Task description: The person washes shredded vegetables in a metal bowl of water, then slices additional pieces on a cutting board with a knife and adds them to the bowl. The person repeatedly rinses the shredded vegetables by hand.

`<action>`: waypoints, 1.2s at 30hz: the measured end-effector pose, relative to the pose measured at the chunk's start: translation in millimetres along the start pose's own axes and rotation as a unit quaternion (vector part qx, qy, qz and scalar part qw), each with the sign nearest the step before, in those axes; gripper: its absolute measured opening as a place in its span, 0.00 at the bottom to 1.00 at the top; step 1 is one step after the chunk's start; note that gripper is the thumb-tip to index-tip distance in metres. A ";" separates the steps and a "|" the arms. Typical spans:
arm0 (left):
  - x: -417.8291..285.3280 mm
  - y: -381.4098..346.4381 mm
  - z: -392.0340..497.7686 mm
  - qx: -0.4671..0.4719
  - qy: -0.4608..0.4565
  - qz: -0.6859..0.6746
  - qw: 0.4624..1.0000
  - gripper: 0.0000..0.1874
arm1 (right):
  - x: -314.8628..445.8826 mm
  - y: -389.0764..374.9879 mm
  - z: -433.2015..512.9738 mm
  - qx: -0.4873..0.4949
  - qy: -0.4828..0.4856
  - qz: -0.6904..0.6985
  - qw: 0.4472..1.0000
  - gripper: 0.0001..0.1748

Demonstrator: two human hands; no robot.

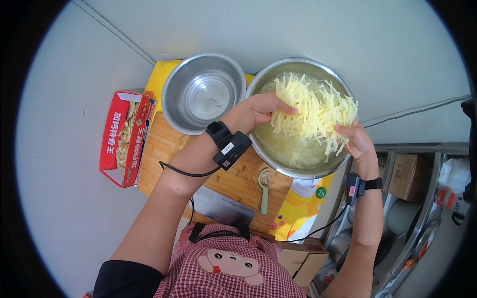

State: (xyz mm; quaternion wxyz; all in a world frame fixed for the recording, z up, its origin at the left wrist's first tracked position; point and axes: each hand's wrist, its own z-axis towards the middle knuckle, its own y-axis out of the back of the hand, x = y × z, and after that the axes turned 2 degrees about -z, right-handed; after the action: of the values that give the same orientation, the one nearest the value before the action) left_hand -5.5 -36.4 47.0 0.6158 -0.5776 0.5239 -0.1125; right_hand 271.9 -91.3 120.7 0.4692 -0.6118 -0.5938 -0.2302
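Observation:
Between them, my left hand [269,105] and my right hand [356,138] hold up a large bunch of pale yellow shredded strips [311,110], apparently potato. Both thumbs rest on top of the strips, and most of the other fingers are hidden beneath. The bunch is over a large steel basin [298,173] of cloudy, yellowish water, where more strips lie submerged. Left of it stands a second steel basin [203,93] with a few strips on its bottom.
Under the basins is a wooden cutting board [238,178]. A green-handled peeler [264,195] and a broad knife blade [220,206] lie on it. A red open box [126,138] stands at left. On the right, a metal shelf [406,242] holds pans and a carton [406,177].

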 end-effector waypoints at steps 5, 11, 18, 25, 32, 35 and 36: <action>1.7 2.1 -5.0 0.009 -0.017 0.005 1.000 0.29 | -1.6 10.2 -1.1 -0.023 -0.015 -0.014 1.000 0.36; 2.5 1.6 -12.5 0.030 -0.025 -0.018 0.999 0.32 | -7.6 6.3 1.0 -0.039 -0.013 -0.126 0.991 0.41; 8.6 -4.2 -10.3 0.024 -0.052 0.002 0.998 0.31 | -7.5 -50.5 -5.4 -0.184 0.159 -0.692 0.679 0.17; 13.4 -13.3 -8.0 0.018 -0.051 0.036 0.998 0.32 | -23.8 -92.9 22.5 -0.230 0.123 -0.396 0.880 0.10; 17.3 -6.6 -10.0 0.015 -0.061 0.031 0.998 0.33 | -34.9 -64.4 28.4 -0.191 0.233 -0.226 0.926 0.05; 17.4 1.0 -7.7 0.013 -0.054 0.041 0.998 0.32 | -32.4 -51.9 11.9 -0.206 0.177 -0.460 0.845 0.06; 17.3 3.2 -6.7 0.013 -0.052 0.041 0.998 0.32 | -33.6 -50.6 7.2 -0.230 0.192 -0.631 0.716 0.07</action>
State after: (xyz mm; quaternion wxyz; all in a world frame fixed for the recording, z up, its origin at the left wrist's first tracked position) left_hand -4.8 -52.3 36.9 0.6533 -0.5527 0.5134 -0.0638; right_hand 215.9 -109.7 104.5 0.1638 -0.1265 -0.6681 -0.7147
